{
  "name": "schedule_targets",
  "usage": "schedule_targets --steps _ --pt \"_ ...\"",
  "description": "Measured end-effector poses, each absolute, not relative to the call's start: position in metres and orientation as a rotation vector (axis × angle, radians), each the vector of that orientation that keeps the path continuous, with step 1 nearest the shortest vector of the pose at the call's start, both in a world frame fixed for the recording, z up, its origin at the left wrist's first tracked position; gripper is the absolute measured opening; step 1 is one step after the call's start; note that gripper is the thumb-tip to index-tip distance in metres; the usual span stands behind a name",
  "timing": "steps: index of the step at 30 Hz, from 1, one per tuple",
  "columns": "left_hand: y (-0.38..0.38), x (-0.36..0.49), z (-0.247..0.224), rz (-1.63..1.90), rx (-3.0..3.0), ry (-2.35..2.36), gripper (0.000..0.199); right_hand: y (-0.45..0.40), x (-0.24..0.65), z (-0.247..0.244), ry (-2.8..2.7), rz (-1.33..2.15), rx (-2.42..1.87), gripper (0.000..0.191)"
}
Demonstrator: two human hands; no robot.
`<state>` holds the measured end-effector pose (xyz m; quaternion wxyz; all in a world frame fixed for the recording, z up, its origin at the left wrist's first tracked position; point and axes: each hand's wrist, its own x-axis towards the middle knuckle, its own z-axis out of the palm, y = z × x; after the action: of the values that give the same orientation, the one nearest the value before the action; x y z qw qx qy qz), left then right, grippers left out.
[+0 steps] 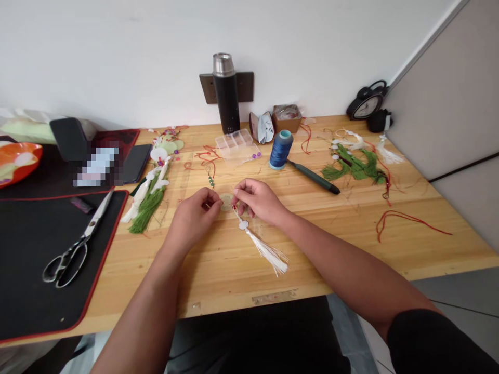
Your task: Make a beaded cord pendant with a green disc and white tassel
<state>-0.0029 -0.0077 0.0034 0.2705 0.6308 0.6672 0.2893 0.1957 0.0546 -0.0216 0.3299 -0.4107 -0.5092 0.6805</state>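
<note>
Between my hands lies a pale round pendant, partly covered by fingers. My left hand pinches at its left side, with a string of small green beads running up behind the fingertips. At the pendant's right side, my right hand is closed on the cord of a white tassel. A red bead and a white flower-shaped bead sit on that cord. The tassel is spread on the wooden table, pointing down and right.
Scissors lie on a black mat at left. Finished-looking green tassels lie nearby, more green tassels at right. A blue thread spool, a dark green pen-like tool, a clear bead box and a black flask stand behind.
</note>
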Motion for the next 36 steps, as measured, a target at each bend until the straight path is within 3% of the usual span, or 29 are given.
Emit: schedule_targets --steps 36 --pt "-0.0038 -0.0023 0.0002 0.757 1.759 1.811 0.016 0.0557 0.1946 -0.0198 -1.327 1.772 -1.087 0.015"
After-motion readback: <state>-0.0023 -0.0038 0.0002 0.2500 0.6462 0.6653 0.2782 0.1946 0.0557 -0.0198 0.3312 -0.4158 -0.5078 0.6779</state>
